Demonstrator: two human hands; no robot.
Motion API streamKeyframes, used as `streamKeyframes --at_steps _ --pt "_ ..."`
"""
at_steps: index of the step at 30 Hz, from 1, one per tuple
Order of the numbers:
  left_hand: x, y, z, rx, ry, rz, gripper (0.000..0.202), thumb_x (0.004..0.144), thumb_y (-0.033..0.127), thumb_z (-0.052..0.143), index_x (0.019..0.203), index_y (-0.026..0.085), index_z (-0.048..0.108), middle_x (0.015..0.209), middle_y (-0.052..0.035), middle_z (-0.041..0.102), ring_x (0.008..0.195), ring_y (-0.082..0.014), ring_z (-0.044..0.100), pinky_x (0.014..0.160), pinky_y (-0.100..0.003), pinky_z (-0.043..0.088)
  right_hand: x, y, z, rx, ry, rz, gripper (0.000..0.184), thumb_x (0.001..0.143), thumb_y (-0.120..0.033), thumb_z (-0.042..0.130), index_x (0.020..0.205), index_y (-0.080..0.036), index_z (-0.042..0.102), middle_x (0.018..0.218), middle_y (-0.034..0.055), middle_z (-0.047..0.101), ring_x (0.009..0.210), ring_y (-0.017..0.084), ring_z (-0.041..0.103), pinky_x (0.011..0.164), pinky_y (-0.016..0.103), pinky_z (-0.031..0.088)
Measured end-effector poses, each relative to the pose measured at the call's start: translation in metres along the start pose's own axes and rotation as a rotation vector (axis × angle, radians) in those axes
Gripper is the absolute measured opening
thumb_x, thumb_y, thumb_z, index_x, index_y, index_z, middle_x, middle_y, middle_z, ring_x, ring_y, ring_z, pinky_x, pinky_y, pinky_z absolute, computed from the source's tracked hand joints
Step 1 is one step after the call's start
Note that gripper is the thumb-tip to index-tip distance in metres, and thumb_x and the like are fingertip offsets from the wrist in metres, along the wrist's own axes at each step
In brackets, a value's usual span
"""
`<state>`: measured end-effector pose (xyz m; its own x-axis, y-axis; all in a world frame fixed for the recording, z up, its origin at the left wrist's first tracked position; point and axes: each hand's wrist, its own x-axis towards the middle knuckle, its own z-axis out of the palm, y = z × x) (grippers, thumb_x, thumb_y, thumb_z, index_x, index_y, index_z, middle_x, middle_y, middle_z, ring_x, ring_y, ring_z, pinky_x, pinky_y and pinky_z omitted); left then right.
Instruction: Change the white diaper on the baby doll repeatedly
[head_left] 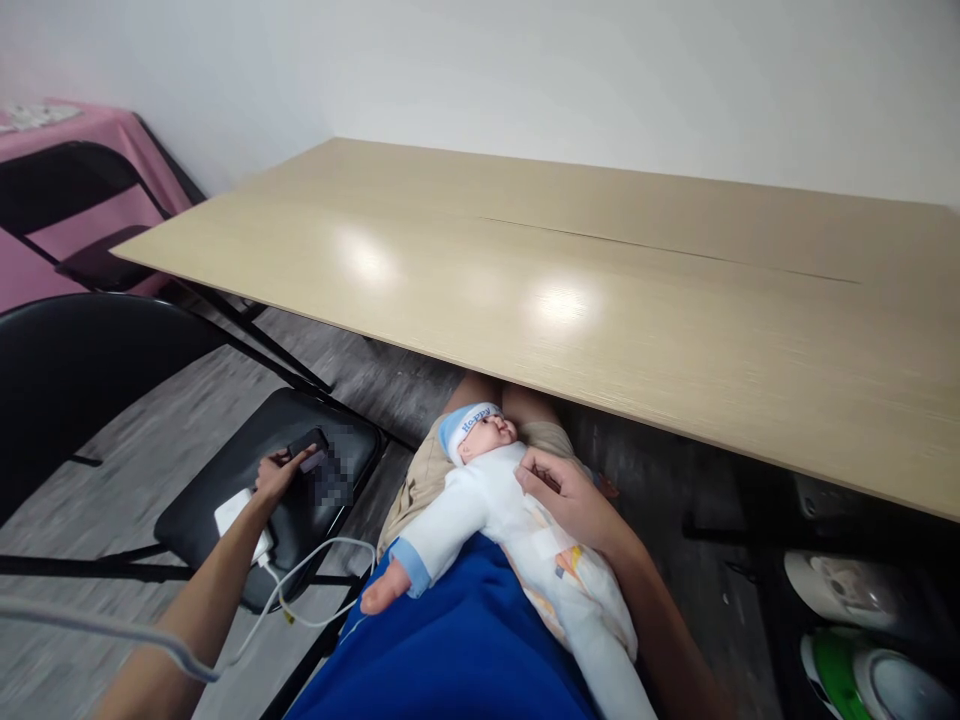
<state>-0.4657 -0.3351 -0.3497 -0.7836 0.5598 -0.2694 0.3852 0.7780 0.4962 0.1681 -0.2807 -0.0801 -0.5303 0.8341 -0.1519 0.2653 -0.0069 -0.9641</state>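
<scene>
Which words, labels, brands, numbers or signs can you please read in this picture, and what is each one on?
"Happy": on the cap of the doll.
Colourful print on the doll's body: too blurred to read any text.
Pixelated patch on the black chair seat: unreadable.

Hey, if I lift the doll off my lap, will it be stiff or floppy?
The doll would probably sag at the middle, since its white clothing looks soft and puffy. Its head looks smooth and moulded, so may be firmer. Its sleeved arm, splayed out sideways, might dangle.
</scene>
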Motion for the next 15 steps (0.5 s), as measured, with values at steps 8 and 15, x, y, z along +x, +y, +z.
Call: streamKeyframes --at_steps 8,15 --pt "-0.010 -0.012 0.010 -0.016 0.024 0.009 0.110 0.062 0.084 0.089 0.146 0.018 0.062 0.149 -0.0243 0.072 0.144 -0.0521 0.065 0.124 -0.068 0.046 -0.001 -0.002 0.001 0.001 0.020 0.014 0.045 0.109 -0.060 0.062 0.083 -0.024 0.056 0.074 -0.0042 0.047 0.071 0.016 0.044 0.064 0.031 0.034" --pt "0.002 -0.016 0.008 0.034 0.033 0.067 0.082 0.091 0.076 0.076 0.144 0.013 0.066 0.136 -0.0216 0.077 0.131 -0.0454 0.073 0.116 -0.064 0.055 -0.002 -0.004 0.001 0.001 0.028 0.004 0.045 0.109 -0.060 0.063 0.083 -0.024 0.056 0.073 -0.0040 0.048 0.070 0.016 0.043 0.063 0.031 0.034"
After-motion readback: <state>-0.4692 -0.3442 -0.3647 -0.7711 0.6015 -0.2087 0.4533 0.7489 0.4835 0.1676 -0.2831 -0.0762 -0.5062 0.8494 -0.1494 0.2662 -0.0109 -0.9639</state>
